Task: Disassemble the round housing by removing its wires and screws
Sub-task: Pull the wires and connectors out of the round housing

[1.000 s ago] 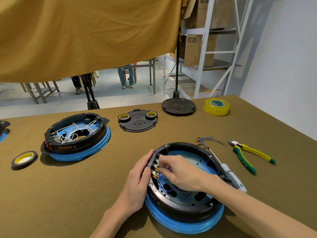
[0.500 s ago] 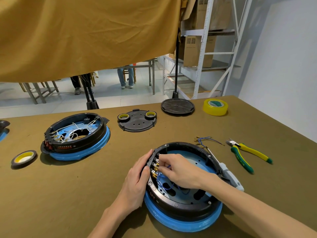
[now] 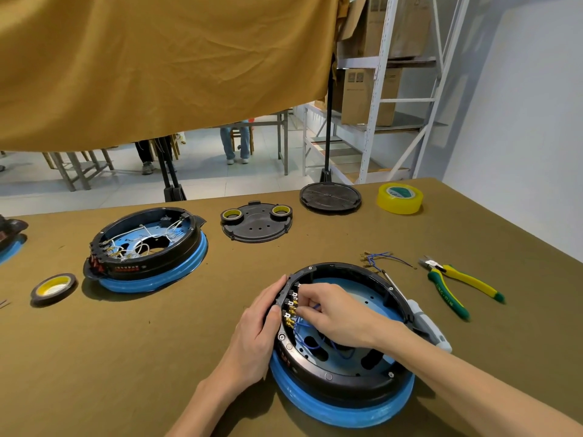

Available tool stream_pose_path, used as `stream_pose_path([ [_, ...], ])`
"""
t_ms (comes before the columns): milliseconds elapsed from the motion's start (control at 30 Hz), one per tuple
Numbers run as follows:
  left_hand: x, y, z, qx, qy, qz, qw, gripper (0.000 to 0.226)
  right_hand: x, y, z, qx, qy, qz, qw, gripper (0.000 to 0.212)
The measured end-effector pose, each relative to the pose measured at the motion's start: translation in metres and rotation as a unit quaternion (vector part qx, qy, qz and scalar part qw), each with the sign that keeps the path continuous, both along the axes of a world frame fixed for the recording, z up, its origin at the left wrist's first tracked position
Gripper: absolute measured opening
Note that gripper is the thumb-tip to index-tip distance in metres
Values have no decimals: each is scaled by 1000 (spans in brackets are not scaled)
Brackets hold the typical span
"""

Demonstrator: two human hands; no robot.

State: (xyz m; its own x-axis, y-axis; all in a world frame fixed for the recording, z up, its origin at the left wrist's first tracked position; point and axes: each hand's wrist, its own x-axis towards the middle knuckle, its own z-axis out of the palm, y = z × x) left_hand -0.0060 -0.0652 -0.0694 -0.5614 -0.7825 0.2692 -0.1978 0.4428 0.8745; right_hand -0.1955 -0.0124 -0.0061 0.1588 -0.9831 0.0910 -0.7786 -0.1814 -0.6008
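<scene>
A round black housing (image 3: 334,378) on a blue ring sits on the table in front of me. Brass terminals (image 3: 291,310) line its left inner wall, and blue wires (image 3: 310,340) loop over its blue floor. My left hand (image 3: 257,335) grips the housing's left outer wall. My right hand (image 3: 339,316) reaches inside, its fingertips pinched on a blue wire at the terminals. A screwdriver (image 3: 424,323) leans on the right rim.
Removed blue wires (image 3: 380,258) and green-yellow pliers (image 3: 454,287) lie to the right. A second wired housing (image 3: 148,247) stands at left, a black lid (image 3: 257,227) and a round disc (image 3: 329,197) behind, yellow tape (image 3: 400,198) far right, a tape roll (image 3: 53,287) at left.
My right hand's fingertips have shifted slightly along the terminals on the left wall. My left hand holds the same spot on the housing.
</scene>
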Motion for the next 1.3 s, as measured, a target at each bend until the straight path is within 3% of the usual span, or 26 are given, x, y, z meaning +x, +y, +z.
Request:
stream_pose_path([
  [467, -1, -3, 0, -6, 10, -11, 1000, 58, 0, 2, -1, -6, 5, -5, 1000, 28],
  [667, -2, -2, 2, -9, 11, -12, 1000, 49, -1, 4, -2, -5, 9, -5, 1000, 24],
  [933, -4, -3, 0, -1, 27, -9, 1000, 49, -7, 9, 0, -19, -24, -33, 999, 26],
  [1167, -5, 0, 2, 17, 35, -10, 999, 49, -7, 4, 4, -69, -118, -77, 988, 19],
  [1300, -7, 4, 16, -13, 60, 49, 997, 43, -3, 9, 4, -101, -101, -44, 989, 13],
])
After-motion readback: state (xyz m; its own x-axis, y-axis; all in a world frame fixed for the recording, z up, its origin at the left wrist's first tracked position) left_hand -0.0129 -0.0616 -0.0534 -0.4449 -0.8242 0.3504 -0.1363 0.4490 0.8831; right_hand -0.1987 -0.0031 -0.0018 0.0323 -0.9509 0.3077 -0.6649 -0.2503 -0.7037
